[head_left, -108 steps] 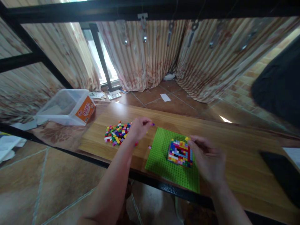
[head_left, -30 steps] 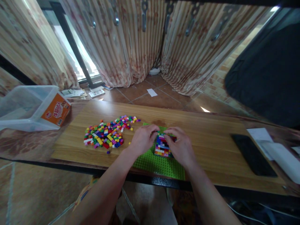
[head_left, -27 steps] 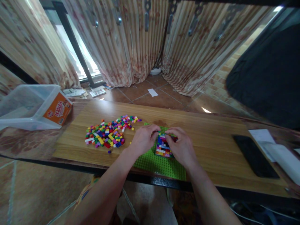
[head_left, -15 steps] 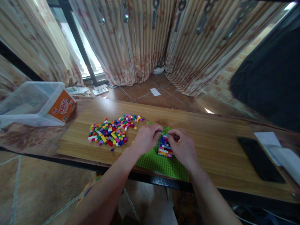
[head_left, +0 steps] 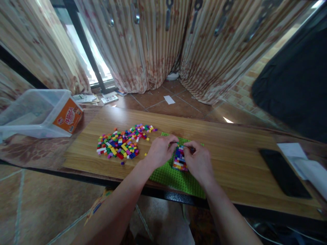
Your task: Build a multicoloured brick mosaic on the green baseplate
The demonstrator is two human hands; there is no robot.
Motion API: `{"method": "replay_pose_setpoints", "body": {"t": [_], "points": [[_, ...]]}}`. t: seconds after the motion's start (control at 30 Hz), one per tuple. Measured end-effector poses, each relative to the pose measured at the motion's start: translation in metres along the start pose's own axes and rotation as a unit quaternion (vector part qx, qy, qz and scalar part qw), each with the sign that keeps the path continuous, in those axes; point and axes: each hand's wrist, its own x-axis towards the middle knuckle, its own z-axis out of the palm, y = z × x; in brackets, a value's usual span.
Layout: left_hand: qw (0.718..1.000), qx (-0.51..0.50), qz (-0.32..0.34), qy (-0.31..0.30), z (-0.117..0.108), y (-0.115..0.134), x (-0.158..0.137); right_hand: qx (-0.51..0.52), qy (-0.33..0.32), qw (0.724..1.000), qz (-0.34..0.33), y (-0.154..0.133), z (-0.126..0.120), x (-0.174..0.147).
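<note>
Compared with the earliest view, the left hand point(head_left: 162, 149) is no longer reaching out beside the pile of loose bricks point(head_left: 117, 144); it is now meeting the right hand point(head_left: 198, 159) at the far side of the multicoloured brick build point(head_left: 179, 159). This build is sitting on the green baseplate point(head_left: 176, 182), near the table's front edge, and the right hand is covering its right part. Several rows are already standing joined, so the work seems to be well under way, but many pieces are remaining loose on the wooden board point(head_left: 235, 163), with one purple brick point(head_left: 122, 163) lying apart in front. Both hands are curling their fingers, thumb and index coming close together, only a small gap showing. Whether either hand is pinching a brick, I am not able to tell, because the fingertips are hiding it.
</note>
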Motion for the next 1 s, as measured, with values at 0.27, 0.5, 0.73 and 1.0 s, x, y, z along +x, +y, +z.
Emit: {"method": "replay_pose_setpoints", "body": {"t": [0.27, 0.5, 0.73, 1.0], "points": [[0.999, -0.052, -0.006, -0.006, 0.005, 0.008, 0.002, 0.006, -0.049, 0.999, 0.007, 0.002, -0.004, -0.001], [0.998, -0.051, 0.006, -0.021, 0.013, 0.006, 0.005, 0.073, -0.039, 0.996, 0.024, 0.016, -0.013, -0.001], [0.997, -0.076, -0.024, -0.021, 0.012, 0.011, 0.007, 0.156, -0.019, 0.984, 0.084, 0.02, -0.011, 0.006], [0.989, -0.136, -0.05, -0.03, 0.014, 0.006, 0.013, 0.193, -0.055, 0.975, 0.1, 0.019, 0.001, 0.008]]}}
